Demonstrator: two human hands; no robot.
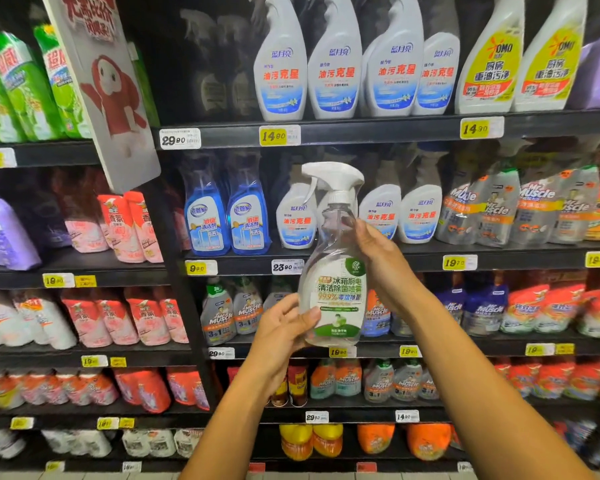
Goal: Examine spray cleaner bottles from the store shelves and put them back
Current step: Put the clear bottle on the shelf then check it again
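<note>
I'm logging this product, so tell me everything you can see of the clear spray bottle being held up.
The clear spray bottle is see-through plastic with a white trigger head and a white-and-green label in Chinese print. It is upright, slightly tilted, held in front of the shelves. The left hand holds its lower body; the right hand grips its neck and back.
</note>
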